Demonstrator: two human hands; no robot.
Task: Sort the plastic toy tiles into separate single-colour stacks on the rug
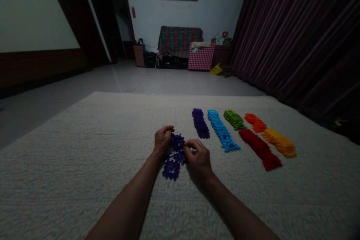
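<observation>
Between my hands are several purple square interlocking tiles with notched edges and open centres. My left hand [163,140] has its fingers curled on the left edge of an upper purple tile [177,142]. Opposite it, my right hand [198,154] pinches that tile's right edge between thumb and fingers. Nearer to me, another purple tile [171,169] lies on the pale mat, and more purple pieces sit partly hidden between the two. Whether the tiles are joined cannot be made out.
Overlapping rows of like tiles lie on the mat [84,150] to the right: purple [200,123], blue [222,130], green [234,119], orange [255,122], red [260,149] and yellow [279,142]. Beyond are a cloth-covered cabinet [180,41] and a dark curtain [303,33].
</observation>
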